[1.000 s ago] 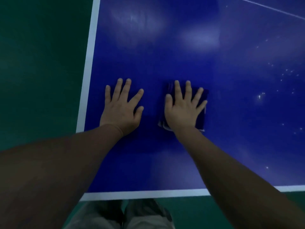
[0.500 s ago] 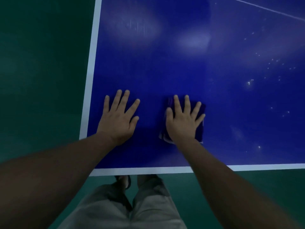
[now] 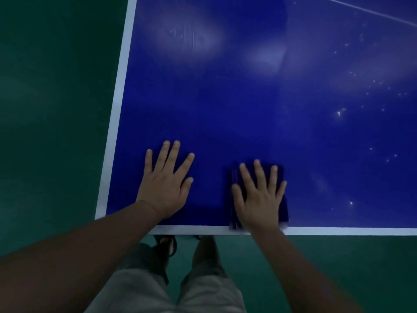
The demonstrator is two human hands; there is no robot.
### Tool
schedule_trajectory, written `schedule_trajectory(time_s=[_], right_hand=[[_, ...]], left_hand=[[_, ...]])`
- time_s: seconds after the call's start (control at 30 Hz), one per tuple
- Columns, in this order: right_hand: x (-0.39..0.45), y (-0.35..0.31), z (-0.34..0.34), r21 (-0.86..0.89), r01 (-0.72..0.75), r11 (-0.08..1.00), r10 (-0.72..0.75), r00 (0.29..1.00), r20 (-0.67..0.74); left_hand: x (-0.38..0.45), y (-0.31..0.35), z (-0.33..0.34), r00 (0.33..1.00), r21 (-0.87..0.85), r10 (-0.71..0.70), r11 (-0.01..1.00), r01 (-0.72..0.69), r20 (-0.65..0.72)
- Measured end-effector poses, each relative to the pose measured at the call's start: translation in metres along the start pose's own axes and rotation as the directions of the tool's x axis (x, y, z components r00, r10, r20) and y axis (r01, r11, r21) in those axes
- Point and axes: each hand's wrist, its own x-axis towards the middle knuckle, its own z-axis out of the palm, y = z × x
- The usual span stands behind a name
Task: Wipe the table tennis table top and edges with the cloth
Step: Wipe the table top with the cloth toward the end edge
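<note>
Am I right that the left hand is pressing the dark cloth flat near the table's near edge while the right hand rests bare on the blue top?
Not quite: the hands are swapped. The head view shows the right hand pressing the dark cloth flat near the near edge of the table, while the left hand rests bare on the blue top.

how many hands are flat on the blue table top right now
2. The left hand lies bare on the blue table tennis table top near its left corner; the right hand presses the dark blue folded cloth at the near white edge line.
</note>
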Motion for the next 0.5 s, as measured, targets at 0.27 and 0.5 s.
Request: schedule_trajectory(time_s=[0.27, 0.5], right_hand=[[0.02, -0.03, 0.0, 0.114, -0.067, 0.991, 0.077, 0.993, -0.088], [-0.021, 0.084, -0.002, 0.022, 0.1, 0.995, -0.099, 0.995, -0.032]], left_hand=[[0.003, 0.014, 0.005, 1.0, 0.068, 0.005, 0.998, -0.005, 0.0], [0.015, 0.038, 0.002, 1.0, 0.084, -0.018, 0.996, 0.018, -0.003]])
